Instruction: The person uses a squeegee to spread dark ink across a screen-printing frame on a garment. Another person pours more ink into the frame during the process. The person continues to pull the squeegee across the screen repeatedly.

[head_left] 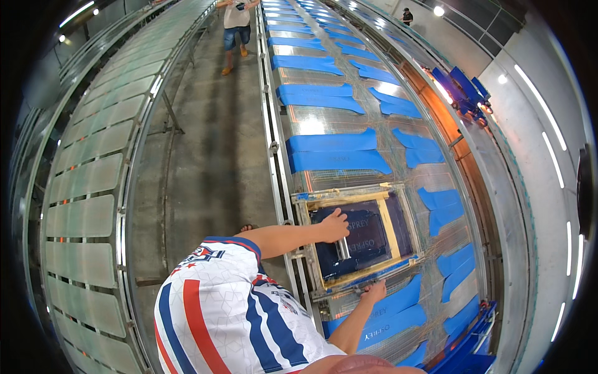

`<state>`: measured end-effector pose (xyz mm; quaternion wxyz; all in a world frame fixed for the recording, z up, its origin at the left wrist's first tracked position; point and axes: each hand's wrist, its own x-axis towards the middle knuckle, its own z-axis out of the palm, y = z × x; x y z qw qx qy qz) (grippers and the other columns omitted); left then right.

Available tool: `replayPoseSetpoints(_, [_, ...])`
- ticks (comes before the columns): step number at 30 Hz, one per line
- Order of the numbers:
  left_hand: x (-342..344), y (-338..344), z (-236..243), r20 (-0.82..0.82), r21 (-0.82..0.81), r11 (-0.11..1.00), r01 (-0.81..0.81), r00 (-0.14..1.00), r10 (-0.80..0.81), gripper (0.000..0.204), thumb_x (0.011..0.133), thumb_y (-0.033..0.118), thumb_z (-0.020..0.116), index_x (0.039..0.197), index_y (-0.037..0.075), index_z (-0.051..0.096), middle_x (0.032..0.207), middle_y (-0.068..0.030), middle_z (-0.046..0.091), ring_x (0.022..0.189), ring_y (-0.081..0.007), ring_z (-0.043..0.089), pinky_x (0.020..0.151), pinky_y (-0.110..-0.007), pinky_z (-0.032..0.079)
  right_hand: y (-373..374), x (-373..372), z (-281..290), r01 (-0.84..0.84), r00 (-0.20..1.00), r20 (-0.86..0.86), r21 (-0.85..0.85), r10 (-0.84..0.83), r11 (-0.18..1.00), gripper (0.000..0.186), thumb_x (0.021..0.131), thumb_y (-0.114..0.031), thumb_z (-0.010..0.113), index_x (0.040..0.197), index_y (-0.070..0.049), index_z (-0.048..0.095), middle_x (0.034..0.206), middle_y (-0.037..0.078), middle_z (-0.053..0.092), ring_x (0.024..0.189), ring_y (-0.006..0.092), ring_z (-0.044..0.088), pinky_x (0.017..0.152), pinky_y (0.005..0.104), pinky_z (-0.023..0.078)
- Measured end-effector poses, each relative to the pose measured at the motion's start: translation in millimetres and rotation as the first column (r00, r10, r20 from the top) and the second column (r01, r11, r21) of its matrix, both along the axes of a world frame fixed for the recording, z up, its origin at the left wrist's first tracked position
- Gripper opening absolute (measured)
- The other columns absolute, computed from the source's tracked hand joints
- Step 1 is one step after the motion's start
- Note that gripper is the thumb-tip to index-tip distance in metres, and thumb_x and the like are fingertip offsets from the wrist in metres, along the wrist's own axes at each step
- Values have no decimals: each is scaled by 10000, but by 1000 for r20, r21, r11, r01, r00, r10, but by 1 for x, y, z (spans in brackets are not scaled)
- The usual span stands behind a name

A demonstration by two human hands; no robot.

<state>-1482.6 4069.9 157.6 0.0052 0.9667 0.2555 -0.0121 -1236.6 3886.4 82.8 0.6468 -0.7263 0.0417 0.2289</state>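
Observation:
A screen printing frame [391, 224] with yellow tape and dark mesh lies on the long table among blue fabric pieces [333, 161]. My left hand [334, 225] grips the upper end of a metal squeegee [343, 248] on the mesh, inside the tape border. My right hand [375, 292] holds the frame's near edge, where a metal fitting sits; its fingertips are partly hidden. Blue pieces with lettering lie just below that hand and farther up the table in two rows.
A rail [271, 146] borders the table's left side. Across a concrete aisle stands a long rack of pale platens [81, 219]. A person [237, 31] stands up the aisle, another person [407, 17] far right. A blue wheeled machine [464, 93] sits along the right track.

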Motion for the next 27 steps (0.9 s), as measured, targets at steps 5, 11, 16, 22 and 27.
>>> replayPoseSetpoints(5, [-25, 16, 18, 201, -5, 990, 142, 970, -138, 169, 829, 299, 739, 943, 179, 703, 967, -28, 647, 1139, -263, 508, 990, -520, 290, -2, -3, 66, 47, 988, 152, -87, -33, 995, 405, 982, -399, 631, 1030, 3, 625, 727, 34, 489, 598, 140, 405, 473, 358, 306])
replayPoseSetpoints(11, [-68, 108, 28, 261, 69, 977, 204, 941, -215, 249, 729, 392, 759, 881, 211, 682, 890, 27, 628, 1022, -210, 563, 915, -437, 345, 82, -45, 61, 6, 927, 369, -188, 65, 982, 314, 990, -266, 559, 889, 16, 652, 726, 0, 530, 668, 131, 451, 592, 333, 366])
replayPoseSetpoints(16, [-119, 219, 42, 238, -28, 945, 325, 921, -309, 289, 677, 390, 824, 839, 199, 679, 874, 29, 614, 974, -198, 578, 872, -402, 359, 175, -108, 25, 138, 916, 389, -77, -97, 987, 332, 940, -240, 651, 1061, 63, 710, 1037, 143, 723, 935, 241, 657, 855, 361, 515])
replayPoseSetpoints(22, [-152, 325, 80, 236, -52, 919, 391, 899, -369, 221, 670, 270, 831, 795, 158, 688, 821, 10, 610, 898, -204, 590, 842, -369, 384, 287, -165, 45, 211, 898, 412, -101, -153, 972, 296, 944, -256, 667, 1057, 11, 722, 969, 91, 713, 879, 214, 636, 813, 362, 504])
replayPoseSetpoints(27, [-145, 351, 96, 238, -140, 843, 520, 844, -481, 255, 648, 136, 834, 872, 141, 713, 914, 14, 667, 955, -206, 610, 886, -366, 399, 288, -170, 60, 179, 953, 271, -131, -139, 975, 336, 970, -322, 645, 1089, -17, 721, 992, 98, 716, 909, 255, 660, 829, 408, 509])
